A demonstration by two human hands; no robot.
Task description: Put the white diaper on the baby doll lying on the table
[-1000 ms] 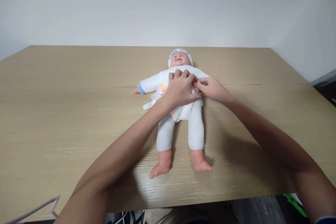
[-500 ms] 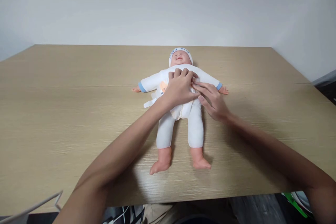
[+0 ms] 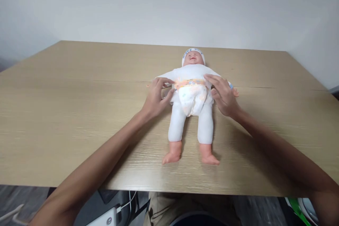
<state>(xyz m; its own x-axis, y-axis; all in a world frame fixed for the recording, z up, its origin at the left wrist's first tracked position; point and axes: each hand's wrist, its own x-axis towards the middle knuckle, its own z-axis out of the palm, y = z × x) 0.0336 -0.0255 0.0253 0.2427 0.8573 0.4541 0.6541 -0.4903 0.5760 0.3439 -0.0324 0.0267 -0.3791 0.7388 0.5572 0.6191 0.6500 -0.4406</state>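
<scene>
A baby doll (image 3: 177, 123) in a white suit and a lettered white headband lies on its back, feet toward me. Around its hips is a diaper (image 3: 192, 99) with an orange patterned waistband. At the diaper's left edge is my left hand (image 3: 157, 96), its fingertips near the waistband and a gap between thumb and fingers. My right hand (image 3: 224, 94) is at the other side, fingers stretched out and touching or just over the doll's waist; the exact contact is unclear. Neither hand visibly grips anything. The doll's left-side forearm is mostly hidden behind my left hand.
The doll lies on a wide wooden table (image 3: 79, 113) with a pale wall (image 3: 169, 7) behind it. Below the front edge are a white device (image 3: 104, 218) with a cable and a green-edged object (image 3: 298, 210).
My left hand has moved off the diaper's middle to its left side, uncovering the waistband. The loose white tab no longer sticks out at the left. My view has shifted slightly.
</scene>
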